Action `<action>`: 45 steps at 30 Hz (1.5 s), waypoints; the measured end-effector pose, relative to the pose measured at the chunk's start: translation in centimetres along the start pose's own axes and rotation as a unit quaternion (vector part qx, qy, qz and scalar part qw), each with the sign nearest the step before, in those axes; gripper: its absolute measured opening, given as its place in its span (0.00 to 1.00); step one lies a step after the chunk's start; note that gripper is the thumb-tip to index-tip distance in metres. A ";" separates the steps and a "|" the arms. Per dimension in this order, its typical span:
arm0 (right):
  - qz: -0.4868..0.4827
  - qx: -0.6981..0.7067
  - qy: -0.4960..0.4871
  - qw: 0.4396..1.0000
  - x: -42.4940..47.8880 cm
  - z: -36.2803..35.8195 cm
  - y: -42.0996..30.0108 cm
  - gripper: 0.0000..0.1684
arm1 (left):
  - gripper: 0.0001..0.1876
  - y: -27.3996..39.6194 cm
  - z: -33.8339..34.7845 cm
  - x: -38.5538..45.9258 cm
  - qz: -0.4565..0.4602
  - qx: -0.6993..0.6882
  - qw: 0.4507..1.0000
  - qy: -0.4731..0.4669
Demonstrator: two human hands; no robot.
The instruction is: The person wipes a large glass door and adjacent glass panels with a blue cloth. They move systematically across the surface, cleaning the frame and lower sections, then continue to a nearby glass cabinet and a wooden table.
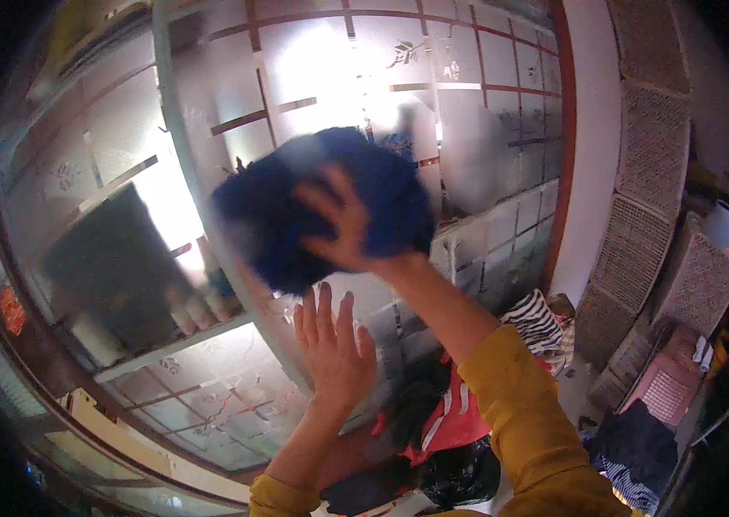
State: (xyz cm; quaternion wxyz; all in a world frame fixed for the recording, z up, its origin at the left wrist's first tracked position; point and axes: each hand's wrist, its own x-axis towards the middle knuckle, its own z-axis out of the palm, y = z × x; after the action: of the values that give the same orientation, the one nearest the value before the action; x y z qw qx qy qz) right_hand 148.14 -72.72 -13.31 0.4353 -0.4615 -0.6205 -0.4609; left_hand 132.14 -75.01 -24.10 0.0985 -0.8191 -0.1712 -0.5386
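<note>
A bunched dark blue cloth [396, 200] lies up against a frosted glass panel [235, 90] with dark grid lines and leaf motifs. My right hand [345, 223] is spread flat over the cloth and holds it there; both are blurred. Just below the cloth's lower edge is my left hand [338, 352], fingers apart and holding nothing. Its fingertips come close to the cloth, and whether the palm touches the glass I cannot tell. A pale upright frame bar [199, 174] divides the glass to the left of the cloth.
Woven-pattern plastic baskets [635, 239] form a tall stack at the right. Below lie a zebra-striped cloth [532, 320], a red cloth with white stripes [458, 413] and a black plastic bag [461, 475]. Dark clothing [635, 446] lies at the lower right. Blurred containers [193, 310] show behind the left pane.
</note>
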 end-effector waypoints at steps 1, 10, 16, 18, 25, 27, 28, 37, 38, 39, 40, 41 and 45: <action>0.047 -0.004 0.027 0.999 0.1 -0.4 1.4 0.39 | 0.28 -0.3 -0.1 0.0 0.012 0.021 1.000 -0.007; 0.461 -0.135 0.141 0.865 -10.0 -6.7 18.0 0.45 | 0.40 -2.2 1.3 -0.6 -0.002 0.065 0.993 -0.102; 0.543 -0.169 0.015 0.822 -17.7 -1.7 13.1 0.56 | 0.42 -0.3 3.4 -0.4 -0.041 0.045 0.996 -0.068; 0.432 -0.204 -0.067 0.876 -15.6 -1.0 8.3 0.53 | 0.41 0.7 4.0 0.2 -0.014 0.005 1.000 -0.026; 0.151 -0.082 -0.224 0.959 -5.5 -4.7 2.4 0.45 | 0.43 1.7 7.2 1.9 -0.013 -0.062 0.994 0.090; 0.087 -0.044 -0.114 0.989 -3.4 -4.8 4.8 0.48 | 0.41 2.8 7.2 2.9 -0.024 -0.052 0.994 0.093; 0.054 -0.021 -0.058 0.997 -2.3 -5.0 5.9 0.50 | 0.41 3.1 7.6 3.3 -0.018 -0.042 0.995 0.086; 0.186 -0.197 0.079 0.959 3.8 -10.3 20.3 0.47 | 0.36 7.0 10.0 5.4 0.043 -0.011 0.999 -0.025; 0.229 -0.202 0.066 0.950 3.1 -11.7 22.6 0.49 | 0.35 7.4 10.5 5.4 0.039 -0.013 0.999 -0.034; 0.217 -0.199 0.104 0.950 1.3 -12.9 26.7 0.49 | 0.35 8.2 11.1 5.5 0.038 -0.019 0.998 -0.041; 0.271 -0.231 0.104 0.929 -0.4 -12.8 28.1 0.49 | 0.35 8.2 11.3 5.2 0.029 -0.010 0.998 -0.051; 0.283 -0.184 0.141 0.931 -3.0 -13.3 31.6 0.45 | 0.34 8.7 11.7 5.1 0.025 -0.012 0.998 -0.058; 0.429 -0.228 0.096 0.869 -13.6 -15.4 39.5 0.46 | 0.34 10.4 13.6 4.5 0.020 -0.023 0.997 -0.074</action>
State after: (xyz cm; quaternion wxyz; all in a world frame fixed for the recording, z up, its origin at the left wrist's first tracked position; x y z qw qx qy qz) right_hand 191.03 -84.18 -16.71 0.5302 -0.7223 -0.1944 -0.3992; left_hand 149.36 -79.14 -25.19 0.0775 -0.8623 -0.1487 -0.4778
